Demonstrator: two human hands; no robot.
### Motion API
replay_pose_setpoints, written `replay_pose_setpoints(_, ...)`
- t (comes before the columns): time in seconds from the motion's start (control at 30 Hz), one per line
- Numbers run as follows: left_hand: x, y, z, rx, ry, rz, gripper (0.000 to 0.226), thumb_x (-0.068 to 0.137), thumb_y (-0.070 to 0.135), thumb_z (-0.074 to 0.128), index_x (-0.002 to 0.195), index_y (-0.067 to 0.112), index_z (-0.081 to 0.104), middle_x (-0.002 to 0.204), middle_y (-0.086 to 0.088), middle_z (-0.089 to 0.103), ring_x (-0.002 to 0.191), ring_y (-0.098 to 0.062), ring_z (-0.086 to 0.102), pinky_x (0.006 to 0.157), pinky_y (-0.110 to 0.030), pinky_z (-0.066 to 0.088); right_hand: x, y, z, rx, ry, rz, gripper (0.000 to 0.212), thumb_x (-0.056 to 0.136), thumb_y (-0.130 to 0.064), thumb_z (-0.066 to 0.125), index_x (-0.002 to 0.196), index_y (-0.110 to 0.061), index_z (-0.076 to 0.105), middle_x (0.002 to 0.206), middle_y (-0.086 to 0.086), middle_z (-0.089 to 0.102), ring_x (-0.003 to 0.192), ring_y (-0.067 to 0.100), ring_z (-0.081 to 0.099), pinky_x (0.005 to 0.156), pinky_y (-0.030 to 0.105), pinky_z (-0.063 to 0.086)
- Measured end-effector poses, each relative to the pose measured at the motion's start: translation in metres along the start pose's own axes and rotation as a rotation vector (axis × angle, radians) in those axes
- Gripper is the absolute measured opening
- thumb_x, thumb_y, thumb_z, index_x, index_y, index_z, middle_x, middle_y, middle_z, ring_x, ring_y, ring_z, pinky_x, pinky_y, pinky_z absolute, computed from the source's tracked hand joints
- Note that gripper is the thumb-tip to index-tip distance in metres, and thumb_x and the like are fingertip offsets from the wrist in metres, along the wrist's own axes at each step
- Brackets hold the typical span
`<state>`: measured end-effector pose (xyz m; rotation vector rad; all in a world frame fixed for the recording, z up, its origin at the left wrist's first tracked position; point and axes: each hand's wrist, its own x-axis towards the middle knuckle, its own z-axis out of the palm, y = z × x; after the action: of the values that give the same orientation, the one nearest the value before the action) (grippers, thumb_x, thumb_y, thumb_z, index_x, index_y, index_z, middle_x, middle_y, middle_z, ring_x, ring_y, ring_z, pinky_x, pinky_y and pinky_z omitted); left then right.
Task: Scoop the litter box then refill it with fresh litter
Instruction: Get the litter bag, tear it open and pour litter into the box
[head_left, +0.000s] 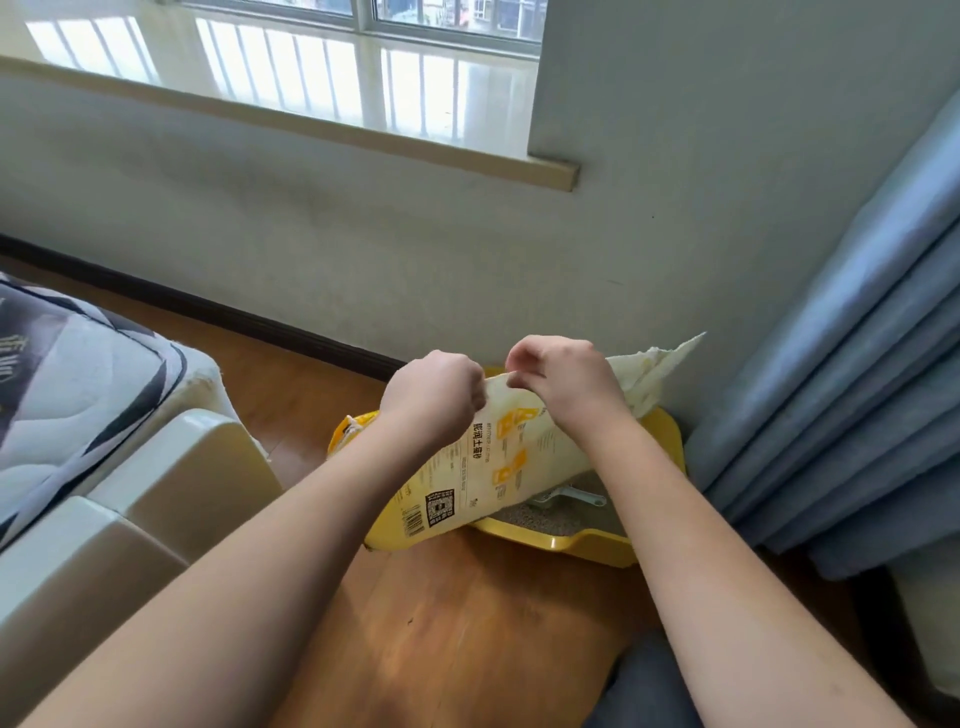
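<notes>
Litter bag (467, 467): head view; lies tilted across yellow litter box (571, 543), printed face up, bottom end low and near on floor (467, 623), top end raised toward wall.
Long axis: runs from near-left bottom corner up to far-right torn flap beside curtain (857, 389).
Left hand (434, 397): grip curled, pinching bag's upper edge.
Right hand (563, 379): grip curled, pinching same edge just beside the left.
Relation: both grips side by side at mouth end, bag body hanging below toward viewer; neither clearly nearer.
Litter box: against wall, grey litter showing, scoop (566, 496) lying inside.
Likely step: opening mouth for pouring.
</notes>
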<state>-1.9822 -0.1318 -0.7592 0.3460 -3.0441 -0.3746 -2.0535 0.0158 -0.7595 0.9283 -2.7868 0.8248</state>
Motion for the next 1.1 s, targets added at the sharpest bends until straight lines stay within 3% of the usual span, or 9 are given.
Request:
replay_pose_setpoints(0.1, -0.011, -0.015, 0.001, -0.026, 0.023, 0.003, 0.023, 0.089, 0.027, 0.059, 0.066, 0.026, 0.057, 0.072, 0.007, 0.062, 0.067, -0.018, 0.061, 0.052, -0.026, 0.041, 0.002, 0.022, -0.011, -0.181, -0.135, 0.101, 0.02, 0.08, -0.033, 0.073, 0.099, -0.031, 0.067, 0.105, -0.006, 0.067, 0.105, 0.02, 0.055, 0.092, 0.033, 0.04)
replay_pose_setpoints(0.27, -0.028, -0.036, 0.013, -0.073, -0.012, -0.028, 0.021, 0.09, 0.034, 0.057, 0.075, 0.023, 0.064, 0.071, 0.005, 0.065, 0.066, -0.018, 0.064, 0.057, -0.032, 0.054, -0.002, 0.04, -0.021, -0.243, -0.131, 0.213, 0.008, 0.083, -0.035, 0.07, 0.089, -0.03, 0.072, 0.091, -0.005, 0.068, 0.101, 0.023, 0.053, 0.084, 0.027, 0.036)
replay_pose_setpoints(0.43, -0.043, -0.046, 0.025, -0.056, -0.03, -0.081, 0.014, 0.088, 0.031, 0.056, 0.079, 0.024, 0.064, 0.072, 0.007, 0.063, 0.069, -0.018, 0.061, 0.052, -0.026, 0.041, -0.003, 0.024, -0.014, -0.296, -0.13, 0.101, 0.006, 0.086, -0.037, 0.066, 0.087, -0.033, 0.072, 0.075, -0.014, 0.059, 0.101, 0.021, 0.047, 0.081, 0.024, 0.033)
replay_pose_setpoints(0.53, -0.048, -0.033, 0.034, -0.094, 0.025, -0.065, 0.014, 0.088, 0.034, 0.055, 0.087, 0.025, 0.064, 0.077, 0.005, 0.065, 0.073, -0.022, 0.062, 0.055, -0.028, 0.044, -0.002, 0.015, -0.011, -0.359, -0.131, 0.025, 0.009, 0.089, -0.03, 0.063, 0.087, -0.033, 0.071, 0.061, -0.02, 0.051, 0.091, 0.013, 0.041, 0.078, 0.02, 0.026)
replay_pose_setpoints(0.67, -0.042, -0.003, 0.036, -0.167, 0.064, 0.017, 0.013, 0.09, 0.034, 0.055, 0.1, 0.028, 0.062, 0.088, 0.004, 0.069, 0.079, -0.023, 0.064, 0.065, -0.035, 0.054, -0.004, 0.004, -0.009, -0.449, -0.091, -0.071, 0.01, 0.086, -0.027, 0.065, 0.088, -0.032, 0.073, 0.082, -0.014, 0.069, 0.093, 0.013, 0.046, 0.082, 0.023, 0.029)
replay_pose_setpoints(0.77, -0.031, 0.016, 0.031, -0.229, 0.074, 0.054, 0.009, 0.091, 0.031, 0.057, 0.097, 0.026, 0.058, 0.081, 0.006, 0.065, 0.072, -0.019, 0.061, 0.057, -0.03, 0.048, -0.004, 0.001, -0.011, -0.471, -0.031, -0.153, 0.009, 0.085, -0.033, 0.065, 0.088, -0.032, 0.073, 0.088, -0.01, 0.07, 0.101, 0.017, 0.052, 0.094, 0.026, 0.029)
replay_pose_setpoints(0.87, -0.022, 0.028, 0.029, -0.299, 0.101, 0.056, 0.016, 0.092, 0.034, 0.056, 0.08, 0.024, 0.055, 0.069, 0.006, 0.059, 0.061, -0.014, 0.056, 0.049, -0.025, 0.035, -0.005, 0.005, -0.011, -0.473, 0.098, -0.258, 0.009, 0.083, -0.021, 0.069, 0.08, -0.028, 0.075, 0.079, -0.007, 0.071, 0.092, 0.019, 0.06, 0.11, 0.031, 0.023)
replay_pose_setpoints(0.97, -0.019, 0.031, 0.03, -0.299, 0.12, 0.047, 0.021, 0.094, 0.033, 0.053, 0.078, 0.021, 0.059, 0.067, 0.003, 0.061, 0.062, -0.018, 0.058, 0.05, -0.029, 0.04, -0.007, 0.014, -0.01, -0.441, 0.199, -0.341, 0.014, 0.075, -0.013, 0.076, 0.07, -0.026, 0.074, 0.067, -0.008, 0.068, 0.08, 0.018, 0.062, 0.115, 0.036, 0.015)
replay_pose_setpoints(1.1, -0.022, 0.021, 0.033, -0.355, 0.143, 0.043, 0.023, 0.094, 0.034, 0.053, 0.077, 0.022, 0.062, 0.069, 0.003, 0.064, 0.064, -0.017, 0.061, 0.06, -0.04, 0.053, -0.004, 0.025, -0.019, -0.2, 0.222, -0.503, 0.006, 0.077, -0.019, 0.072, 0.081, -0.024, 0.075, 0.085, -0.008, 0.073, 0.103, 0.019, 0.063, 0.117, 0.031, 0.011)
